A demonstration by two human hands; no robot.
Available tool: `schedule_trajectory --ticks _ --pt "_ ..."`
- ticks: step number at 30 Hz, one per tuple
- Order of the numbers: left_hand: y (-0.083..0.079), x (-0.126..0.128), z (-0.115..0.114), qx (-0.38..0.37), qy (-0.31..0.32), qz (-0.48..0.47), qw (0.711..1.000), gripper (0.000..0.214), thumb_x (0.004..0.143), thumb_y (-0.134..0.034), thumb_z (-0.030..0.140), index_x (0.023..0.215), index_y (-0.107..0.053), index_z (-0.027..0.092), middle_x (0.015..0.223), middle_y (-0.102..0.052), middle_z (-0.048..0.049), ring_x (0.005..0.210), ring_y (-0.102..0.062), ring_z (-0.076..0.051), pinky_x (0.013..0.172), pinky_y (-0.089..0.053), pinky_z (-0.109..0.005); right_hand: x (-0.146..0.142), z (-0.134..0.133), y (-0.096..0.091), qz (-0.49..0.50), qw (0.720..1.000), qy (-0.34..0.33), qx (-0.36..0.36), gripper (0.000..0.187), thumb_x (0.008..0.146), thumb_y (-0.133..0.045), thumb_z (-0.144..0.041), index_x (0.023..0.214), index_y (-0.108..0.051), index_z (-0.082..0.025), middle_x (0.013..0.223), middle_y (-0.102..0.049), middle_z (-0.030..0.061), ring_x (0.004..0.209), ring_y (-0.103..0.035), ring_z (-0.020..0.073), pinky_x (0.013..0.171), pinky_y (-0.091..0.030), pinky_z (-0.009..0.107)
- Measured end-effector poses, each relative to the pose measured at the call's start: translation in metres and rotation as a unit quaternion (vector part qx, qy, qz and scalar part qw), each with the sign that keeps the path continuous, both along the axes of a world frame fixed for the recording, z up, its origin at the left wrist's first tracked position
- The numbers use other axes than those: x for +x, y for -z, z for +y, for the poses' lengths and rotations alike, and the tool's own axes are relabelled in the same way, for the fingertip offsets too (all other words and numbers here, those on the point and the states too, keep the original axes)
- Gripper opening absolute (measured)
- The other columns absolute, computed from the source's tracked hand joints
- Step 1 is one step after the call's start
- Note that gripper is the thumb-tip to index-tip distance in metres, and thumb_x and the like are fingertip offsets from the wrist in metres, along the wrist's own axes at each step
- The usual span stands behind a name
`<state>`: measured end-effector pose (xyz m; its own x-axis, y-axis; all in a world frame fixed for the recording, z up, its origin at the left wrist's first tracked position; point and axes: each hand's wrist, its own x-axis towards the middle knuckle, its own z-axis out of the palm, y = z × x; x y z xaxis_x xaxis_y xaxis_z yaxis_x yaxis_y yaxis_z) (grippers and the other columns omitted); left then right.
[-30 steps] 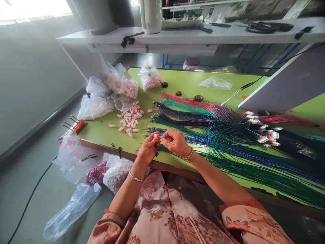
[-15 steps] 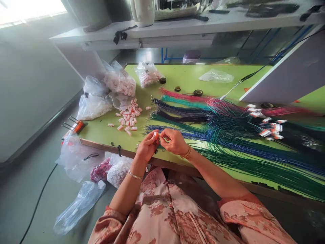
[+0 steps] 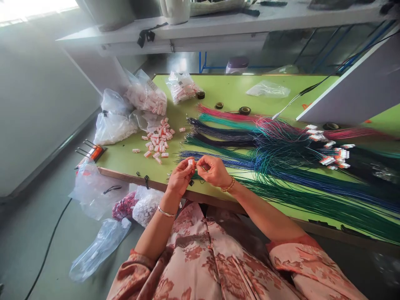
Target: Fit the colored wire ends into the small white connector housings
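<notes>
Head view: left hand [image 3: 180, 178] pinches small white-orange plastic connector [image 3: 191, 162]; right hand [image 3: 214, 171] pinches thin wire, feeding it in; seating needs fine alignment.

Wire bundles [image 3: 312, 183] cut off at right edge
</notes>
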<state>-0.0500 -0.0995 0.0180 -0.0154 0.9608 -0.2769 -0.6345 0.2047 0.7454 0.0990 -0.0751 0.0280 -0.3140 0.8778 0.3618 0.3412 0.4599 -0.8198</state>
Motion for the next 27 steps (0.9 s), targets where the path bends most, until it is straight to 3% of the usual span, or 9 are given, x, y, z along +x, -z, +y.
schedule_trajectory --ticks 7,22,27 --pt "0.0073 0.0031 -0.0007 0.006 -0.022 0.063 0.998 0.038 0.055 -0.088 0.024 0.089 -0.073 0.016 0.082 -0.071 -0.0017 0.07 -0.062 -0.009 0.07 -0.045 -0.022 -0.0031 0.0015 0.0097 0.022 0.999 -0.031 -0.031 0.015 0.079 -0.055 -0.029 0.069 -0.053 -0.018 0.059 -0.055 -0.002 0.051 -0.04 0.008 0.051 -0.033 0.021" --pt "0.0029 0.003 0.0008 -0.004 -0.049 0.093 0.994 0.045 0.05 -0.09 0.031 0.089 -0.073 0.016 0.08 -0.072 -0.0023 0.068 -0.062 -0.009 0.064 -0.045 -0.021 -0.0018 0.0028 0.0047 -0.008 0.997 -0.043 -0.056 0.016 0.082 -0.052 -0.03 0.074 -0.057 -0.017 0.065 -0.06 -0.0004 0.055 -0.045 0.0092 0.054 -0.035 0.022" --pt "0.0078 0.0084 0.0021 -0.006 -0.062 0.122 0.991 0.043 0.05 -0.09 0.033 0.085 -0.072 0.015 0.077 -0.071 -0.002 0.067 -0.061 -0.01 0.064 -0.045 -0.021 -0.007 0.0005 0.0073 -0.079 0.997 0.0 -0.025 0.017 0.083 -0.05 -0.029 0.071 -0.053 -0.019 0.061 -0.057 -0.0002 0.051 -0.042 0.0097 0.053 -0.031 0.023"
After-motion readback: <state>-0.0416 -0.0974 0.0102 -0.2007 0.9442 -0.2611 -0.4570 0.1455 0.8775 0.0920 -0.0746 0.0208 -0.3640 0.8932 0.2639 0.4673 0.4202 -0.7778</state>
